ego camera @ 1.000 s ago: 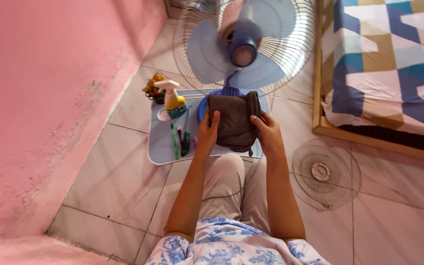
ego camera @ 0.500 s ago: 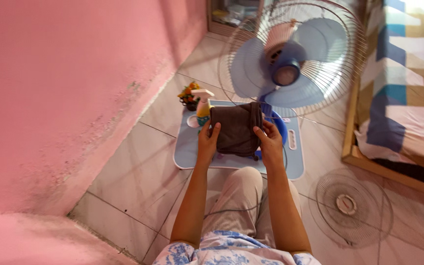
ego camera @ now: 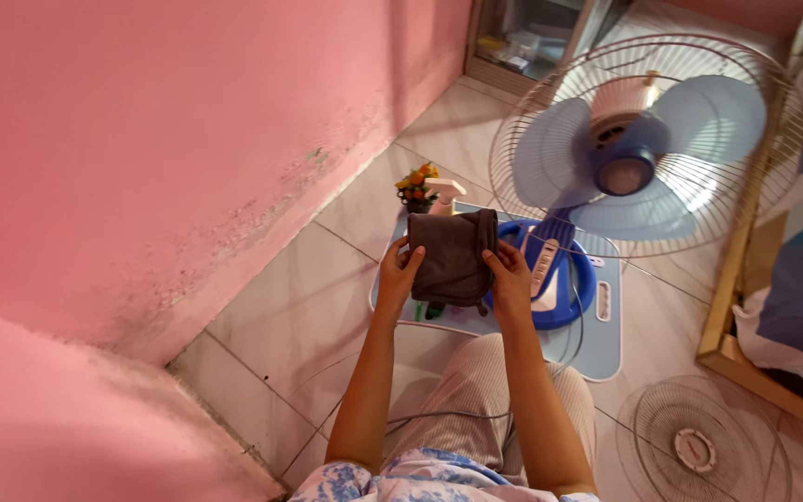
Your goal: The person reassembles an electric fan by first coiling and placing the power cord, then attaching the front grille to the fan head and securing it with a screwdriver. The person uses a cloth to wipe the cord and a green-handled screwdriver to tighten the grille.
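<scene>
Seen from above on a tiled floor (ego camera: pixel 299 307) beside a pink wall (ego camera: pixel 141 139): a folded dark grey cloth (ego camera: pixel 451 256) held up between two hands, above the near left part of a pale blue board (ego camera: pixel 606 344) lying on the tiles. Left hand (ego camera: pixel 400 272) closed on the cloth's left edge, fingers curled around it; right hand (ego camera: pixel 510 274) gripping the right edge the same way. Just behind the cloth, a blue-bladed fan (ego camera: pixel 638 149) in its wire cage, standing on a round blue base (ego camera: pixel 569 288). At the board's far left corner, a white spray bottle (ego camera: pixel 442 195) and a small orange flower ornament (ego camera: pixel 416 184). Lying apart on the tiles at lower right, a detached wire fan guard (ego camera: pixel 699 446). Along the right edge, a wooden bed frame (ego camera: pixel 745 307).
</scene>
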